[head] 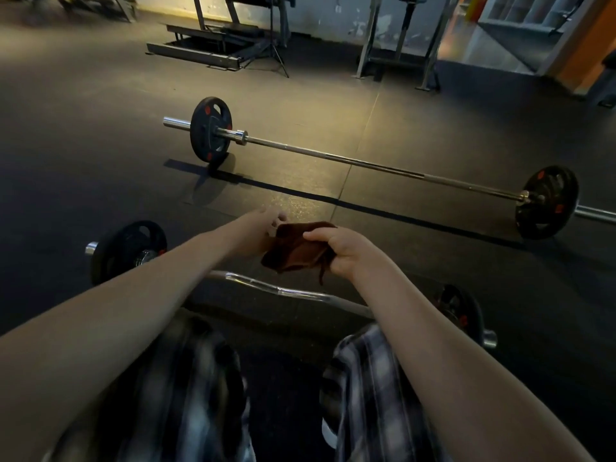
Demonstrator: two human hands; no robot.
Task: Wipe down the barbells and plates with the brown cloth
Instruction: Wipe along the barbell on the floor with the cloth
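Grip on the brown cloth (293, 248) is made by the right hand (345, 253), with fingers and thumb curled round its right edge. The cloth is bunched and held in the air at centre frame, a loose thread hung below it. The left hand (268, 221) is at the cloth's upper left edge and is motion-blurred, so whether it pinches the cloth or only touches it cannot be told. Both forearms are bare and stretched forward from the bottom corners. Below the cloth in the frame, a curl bar (283, 290) is laid on the dark rubber floor (83, 145). A near-left plate (128, 250) is fitted at its left end and a near-right plate (461, 311) at lower right, partly hidden by the right forearm. Further up the frame, well apart from the hands, a straight barbell (366, 163) is laid slantwise from centre left to the right edge. A far-left plate (208, 130) and a far-right plate (546, 201) are fitted on it, both black with red marks. Plaid-clad legs (186, 378) are seen at the bottom. Gym machine frames (200, 53) and a tripod (272, 35) are set along the top.
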